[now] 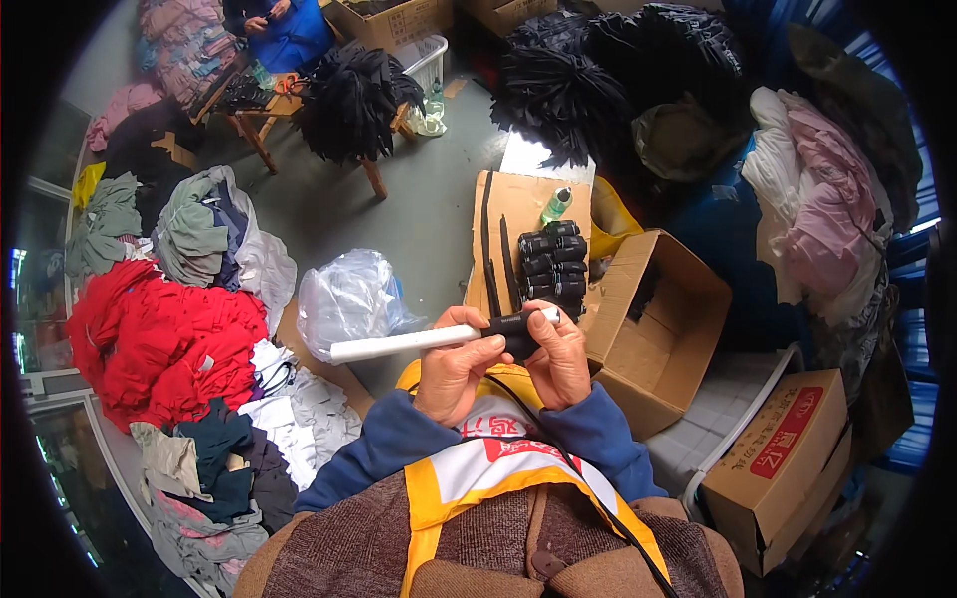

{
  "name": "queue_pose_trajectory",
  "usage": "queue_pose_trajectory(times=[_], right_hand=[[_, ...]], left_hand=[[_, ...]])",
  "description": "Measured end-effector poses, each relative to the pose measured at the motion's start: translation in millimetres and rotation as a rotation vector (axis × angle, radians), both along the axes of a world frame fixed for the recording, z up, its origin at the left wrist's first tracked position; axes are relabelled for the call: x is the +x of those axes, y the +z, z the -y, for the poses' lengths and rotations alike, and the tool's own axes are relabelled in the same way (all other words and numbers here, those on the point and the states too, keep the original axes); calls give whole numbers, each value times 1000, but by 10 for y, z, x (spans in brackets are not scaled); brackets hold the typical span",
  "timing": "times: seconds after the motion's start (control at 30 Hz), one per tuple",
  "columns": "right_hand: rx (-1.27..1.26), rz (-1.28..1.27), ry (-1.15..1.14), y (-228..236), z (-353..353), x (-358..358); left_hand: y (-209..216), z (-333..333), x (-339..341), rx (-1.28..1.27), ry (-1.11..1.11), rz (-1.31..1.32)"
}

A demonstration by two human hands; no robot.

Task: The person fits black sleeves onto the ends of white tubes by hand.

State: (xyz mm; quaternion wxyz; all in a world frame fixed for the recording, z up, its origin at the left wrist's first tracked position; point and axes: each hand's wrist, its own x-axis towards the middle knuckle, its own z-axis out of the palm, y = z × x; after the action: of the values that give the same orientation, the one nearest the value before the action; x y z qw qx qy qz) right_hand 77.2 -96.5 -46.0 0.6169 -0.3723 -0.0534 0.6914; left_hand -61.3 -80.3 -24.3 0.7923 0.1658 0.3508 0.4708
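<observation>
In front of my chest I hold a white tube (pixel 384 347) level, with black fabric (pixel 510 326) wrapped around it near its right end. My left hand (pixel 451 377) is closed around the tube, its thumb and fingertips against the fabric's left edge. My right hand (pixel 560 361) pinches the black fabric at the right, close to the tube's tip. Just beyond my hands, a cardboard sheet (pixel 573 197) carries several black rolls (pixel 554 261) set in rows. Two long black strips (pixel 487 234) lie along its left part. A small bottle with green liquid (pixel 557 205) stands behind the rolls.
An open cardboard box (pixel 653 344) sits to the right, with a printed carton (pixel 778 453) nearer me. Heaped red cloth (pixel 164 344) and a clear plastic bag (pixel 351 299) lie left. Black strip bundles (pixel 558 95) are piled ahead. Another person in blue (pixel 289 40) sits at the far left.
</observation>
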Motion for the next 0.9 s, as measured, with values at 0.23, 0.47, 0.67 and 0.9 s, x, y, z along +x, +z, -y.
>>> queue_pose_trajectory(times=[0.23,0.47,0.67,0.9], right_hand=[[68,106,-47,31,-5,-8],[112,56,-71,70,-26,-4],[90,-37,-30,-36,41,-76],[-8,-24,-36,-68,34,-18]], left_hand=[[7,-23,55,-14,71,7],[-31,10,48,49,81,-151],[-38,16,60,67,52,-155],[43,-1,51,-29,23,-56]])
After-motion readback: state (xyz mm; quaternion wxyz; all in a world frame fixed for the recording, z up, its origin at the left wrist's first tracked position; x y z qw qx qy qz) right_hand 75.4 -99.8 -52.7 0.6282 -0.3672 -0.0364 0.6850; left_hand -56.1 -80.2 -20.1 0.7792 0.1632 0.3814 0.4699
